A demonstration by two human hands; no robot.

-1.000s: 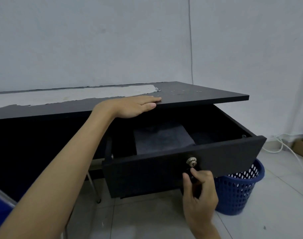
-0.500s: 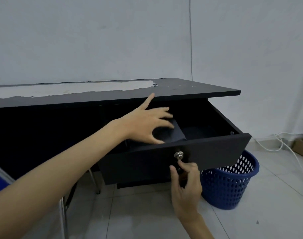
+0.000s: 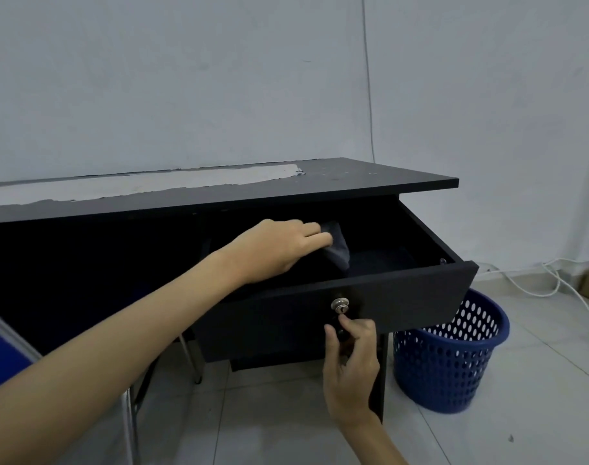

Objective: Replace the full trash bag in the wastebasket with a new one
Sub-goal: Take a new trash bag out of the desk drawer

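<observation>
Two hands share the work at the black surface [image 3: 370,182], whose drawer [image 3: 403,293] hangs pulled out under its right end. Largest after that is the blue basket [image 3: 450,360], standing on the floor just beside the drawer's right corner and partly under it; I see no bag on its rim, so it looks ready for a liner. My left hand [image 3: 279,250] reaches over the drawer's front edge, its grip clamped on a dark folded bag [image 3: 336,243] and tilting it up off the drawer floor, I judge to lift it out as the new liner. My right hand [image 3: 353,357] sits below the lock [image 3: 340,304], grip pinched together on the pull [image 3: 340,333] under it, probably to steady the drawer while the other hand rummages.
</observation>
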